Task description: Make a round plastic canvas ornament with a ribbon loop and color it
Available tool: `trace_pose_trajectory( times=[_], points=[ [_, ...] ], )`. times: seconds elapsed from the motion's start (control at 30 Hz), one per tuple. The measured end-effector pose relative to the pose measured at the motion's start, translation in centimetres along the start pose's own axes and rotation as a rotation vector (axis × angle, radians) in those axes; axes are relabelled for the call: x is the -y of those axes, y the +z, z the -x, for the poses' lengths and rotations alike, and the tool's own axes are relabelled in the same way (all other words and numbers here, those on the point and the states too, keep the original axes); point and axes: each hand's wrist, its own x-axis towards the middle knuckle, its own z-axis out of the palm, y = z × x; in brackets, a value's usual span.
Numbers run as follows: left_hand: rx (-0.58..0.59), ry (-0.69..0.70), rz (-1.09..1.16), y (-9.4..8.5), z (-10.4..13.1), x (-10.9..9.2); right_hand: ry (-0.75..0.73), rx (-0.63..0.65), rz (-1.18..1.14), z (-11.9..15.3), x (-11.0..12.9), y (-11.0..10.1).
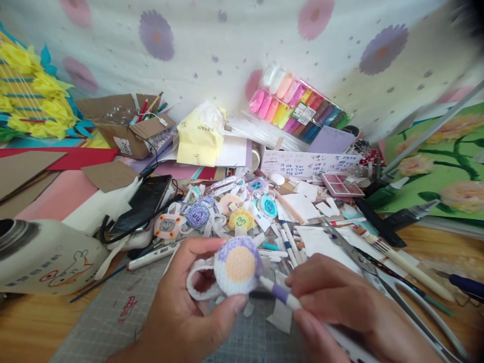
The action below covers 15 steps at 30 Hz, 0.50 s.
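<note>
My left hand grips a small round knitted-looking piece by its edges, thumb below and fingers behind. It has a peach circle in the middle, purple along the top and right edge, and white at the lower left. A white loop sticks out from its left side. In my right hand is a white marker with a purple band. Its tip meets the right edge of the round piece, beside the purple area. Beyond my hands lies a pile of similar coloured pieces, among them a yellow one and a purple one.
A grey cutting mat lies beneath my hands. Scissors rest at the right, near loose markers and brushes. To the left are a pale bottle and a dark phone. A cardboard box and a clay pack stand behind.
</note>
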Motion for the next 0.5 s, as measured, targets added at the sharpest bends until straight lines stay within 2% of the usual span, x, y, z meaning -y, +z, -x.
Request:
trace_pose_trajectory(
  times=[0.13, 0.2, 0.27, 0.37, 0.5],
  points=[
    [0.011, -0.006, -0.008, 0.0, 0.0, 0.1, 0.001, -0.055, 0.004, -0.3, 0.4, -0.3],
    [0.001, 0.0, -0.023, 0.0, -0.1, 0.1, -0.018, -0.015, -0.006, -0.8, 0.7, -1.1],
    [-0.011, 0.003, -0.039, 0.1, -0.1, 0.0, -0.013, 0.315, 0.036, -1.4, 0.9, -2.2],
    [-0.008, 0.01, -0.042, 0.1, -0.1, 0.1, -0.014, 0.38, 0.06, -2.0, 1.0, -3.3],
    [-0.012, 0.051, -0.02, 0.1, -0.1, 0.3, -0.048, 0.401, 0.034, -1.9, 1.0, -3.2]
  ],
)
